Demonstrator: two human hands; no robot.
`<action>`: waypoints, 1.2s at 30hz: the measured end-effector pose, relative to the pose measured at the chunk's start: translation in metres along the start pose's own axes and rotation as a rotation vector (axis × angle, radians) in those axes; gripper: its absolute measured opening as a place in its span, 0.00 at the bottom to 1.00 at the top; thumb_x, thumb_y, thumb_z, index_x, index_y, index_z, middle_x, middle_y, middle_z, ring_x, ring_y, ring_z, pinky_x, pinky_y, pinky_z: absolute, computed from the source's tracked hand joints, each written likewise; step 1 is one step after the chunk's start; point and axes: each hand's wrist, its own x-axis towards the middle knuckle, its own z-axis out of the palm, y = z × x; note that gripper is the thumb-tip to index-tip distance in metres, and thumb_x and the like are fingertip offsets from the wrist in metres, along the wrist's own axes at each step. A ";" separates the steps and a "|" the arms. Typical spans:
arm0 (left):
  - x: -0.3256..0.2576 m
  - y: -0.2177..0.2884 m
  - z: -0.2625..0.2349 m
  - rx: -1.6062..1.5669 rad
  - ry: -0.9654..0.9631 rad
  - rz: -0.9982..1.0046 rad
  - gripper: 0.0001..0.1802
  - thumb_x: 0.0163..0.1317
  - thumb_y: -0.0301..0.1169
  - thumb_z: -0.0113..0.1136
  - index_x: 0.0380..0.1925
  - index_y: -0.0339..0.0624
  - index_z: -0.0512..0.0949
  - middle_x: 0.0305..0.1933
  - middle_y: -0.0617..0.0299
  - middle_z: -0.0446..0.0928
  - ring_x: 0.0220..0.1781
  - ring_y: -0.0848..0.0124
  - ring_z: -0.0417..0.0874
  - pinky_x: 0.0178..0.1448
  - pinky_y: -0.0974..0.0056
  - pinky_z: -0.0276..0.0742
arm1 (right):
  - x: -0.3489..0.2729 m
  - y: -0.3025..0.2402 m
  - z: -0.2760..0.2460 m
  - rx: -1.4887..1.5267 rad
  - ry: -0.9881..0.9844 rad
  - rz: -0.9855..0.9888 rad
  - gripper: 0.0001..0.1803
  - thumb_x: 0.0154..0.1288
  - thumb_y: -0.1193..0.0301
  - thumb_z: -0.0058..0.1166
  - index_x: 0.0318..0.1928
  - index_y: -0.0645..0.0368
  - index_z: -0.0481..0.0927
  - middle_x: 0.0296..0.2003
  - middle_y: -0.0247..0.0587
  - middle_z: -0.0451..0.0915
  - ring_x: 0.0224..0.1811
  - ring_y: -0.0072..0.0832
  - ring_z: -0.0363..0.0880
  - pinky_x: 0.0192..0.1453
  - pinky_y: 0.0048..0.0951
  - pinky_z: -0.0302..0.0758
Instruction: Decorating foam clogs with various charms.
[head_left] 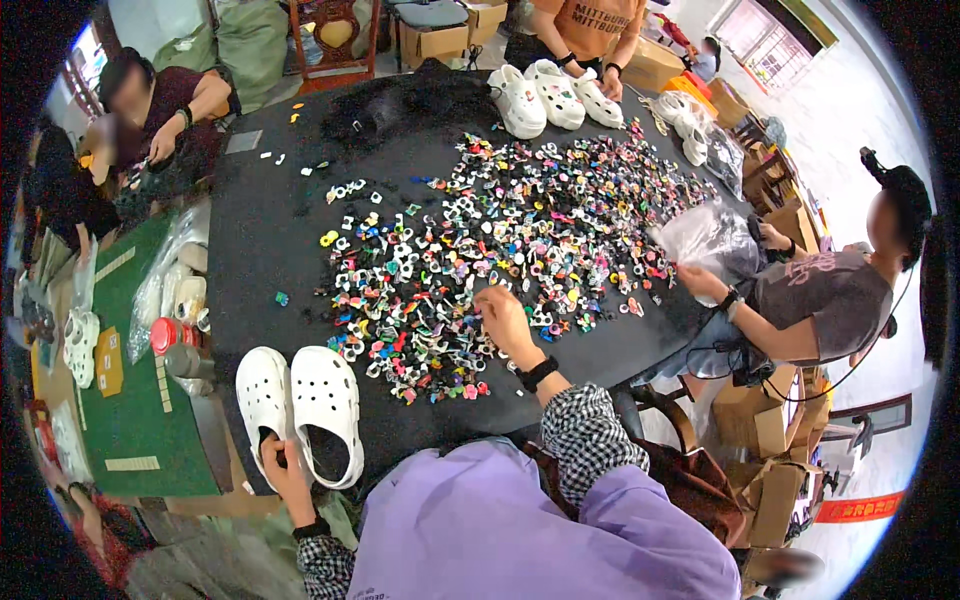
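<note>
Clog (pixel 264 385) at left hand (pixel 287 478), charms (pixel 512 243) by right hand (pixel 506 322)

Off to the left there's a green tabletop (pixel 120 425) with a yellow card (pixel 108 365) and a red jar (pixel 162 338) near its edge. Up top, a wooden chair (pixel 330 52) sits between some green sacks (pixel 248 45) and a cardboard box (pixel 430 43). Right side, someone in a grey T-shirt (pixel 835 295) has a crinkly clear bag (pixel 705 235), with a barred window (pixel 767 45) way back and a red banner (pixel 860 508) lower down.
</note>
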 end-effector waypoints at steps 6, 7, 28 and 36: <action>0.000 0.008 0.002 0.008 0.014 0.034 0.14 0.68 0.34 0.55 0.28 0.37 0.67 0.30 0.65 0.61 0.30 0.74 0.61 0.46 0.66 0.64 | 0.040 0.037 0.009 -0.093 0.202 -0.050 0.06 0.63 0.74 0.50 0.34 0.59 0.80 0.35 0.50 0.78 0.36 0.50 0.78 0.40 0.45 0.75; 0.000 0.009 0.002 0.007 0.013 0.000 0.13 0.68 0.33 0.55 0.28 0.38 0.67 0.30 0.66 0.61 0.31 0.74 0.61 0.45 0.67 0.64 | 0.046 0.041 0.010 -0.110 0.206 -0.020 0.05 0.62 0.74 0.50 0.34 0.59 0.80 0.35 0.50 0.78 0.36 0.50 0.78 0.40 0.46 0.75; 0.001 0.000 0.001 0.048 0.025 -0.014 0.11 0.64 0.31 0.57 0.29 0.35 0.70 0.39 0.57 0.70 0.41 0.65 0.67 0.52 0.62 0.63 | 0.049 0.043 0.027 -0.047 -0.147 -0.096 0.17 0.65 0.62 0.53 0.49 0.58 0.71 0.43 0.48 0.73 0.45 0.40 0.74 0.47 0.41 0.72; 0.002 -0.004 0.000 -0.014 0.006 0.053 0.12 0.64 0.32 0.58 0.29 0.34 0.70 0.39 0.58 0.71 0.33 0.71 0.69 0.44 0.65 0.66 | 0.002 0.038 0.022 1.284 -0.147 0.414 0.24 0.72 0.55 0.43 0.59 0.57 0.69 0.54 0.39 0.73 0.58 0.34 0.70 0.60 0.39 0.68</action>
